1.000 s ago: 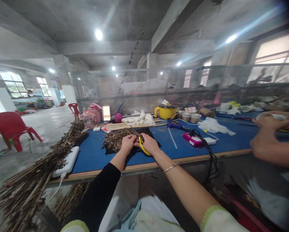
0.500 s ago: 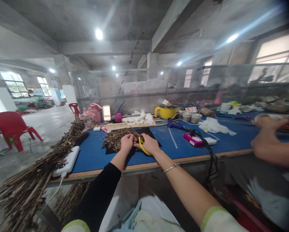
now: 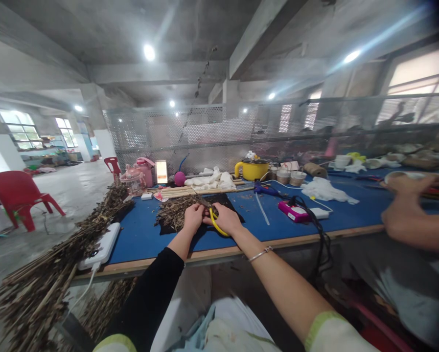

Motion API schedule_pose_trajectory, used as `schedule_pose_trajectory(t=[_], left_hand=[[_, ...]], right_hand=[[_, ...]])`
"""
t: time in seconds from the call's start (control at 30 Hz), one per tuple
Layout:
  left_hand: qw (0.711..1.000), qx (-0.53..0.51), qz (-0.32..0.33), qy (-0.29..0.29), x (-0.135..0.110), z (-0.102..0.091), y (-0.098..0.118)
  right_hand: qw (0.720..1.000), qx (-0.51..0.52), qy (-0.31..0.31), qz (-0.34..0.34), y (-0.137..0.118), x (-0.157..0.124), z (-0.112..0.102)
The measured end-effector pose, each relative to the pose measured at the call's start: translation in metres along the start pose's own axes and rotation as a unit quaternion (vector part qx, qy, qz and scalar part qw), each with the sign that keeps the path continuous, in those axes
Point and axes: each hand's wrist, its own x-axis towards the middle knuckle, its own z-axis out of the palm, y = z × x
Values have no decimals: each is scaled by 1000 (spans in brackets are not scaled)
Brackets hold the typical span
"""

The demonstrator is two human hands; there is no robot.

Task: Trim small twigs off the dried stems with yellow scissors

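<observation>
My right hand point(image 3: 225, 218) is closed on yellow-handled scissors point(image 3: 218, 228), whose blades point up and left over the pile. Just left of it, my left hand point(image 3: 194, 217) has its fingers pinched together; what they hold is too small to make out. The two hands nearly meet at the fingertips. Behind and left of them lies a heap of dried brown plant pieces point(image 3: 171, 212) on a black cloth point(image 3: 231, 202), which rests on the blue tabletop point(image 3: 190, 247).
Dried stalks point(image 3: 54, 264) and a white power bank point(image 3: 103, 244) occupy the left edge. Wooden sticks point(image 3: 190, 192), a yellow pot point(image 3: 255, 170), a blue glue gun point(image 3: 265, 188) and a pink-purple box point(image 3: 292, 211) stand beyond. At right, a co-worker's hand point(image 3: 412, 188) holds a roundish object.
Both my hands stay in nearly the same place; the scissors' blades have shifted slightly. The co-worker's hands at right have moved a little.
</observation>
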Motion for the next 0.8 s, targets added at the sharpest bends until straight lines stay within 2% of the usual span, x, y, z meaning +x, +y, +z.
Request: schedule_pose_trajectory(t=[0.33,0.6,0.8], left_hand=[[998,-43,-38,11,-3,0,4],[995,-71,-66,10,0,0,0],[993,-86,-79,8,-1,0,2]], right_hand=[[1000,-2,17,23,0,-1,-2],[998,-21,-9,53,-5,-3,-6],[997,-36,-3,63,-3,-1,-4]])
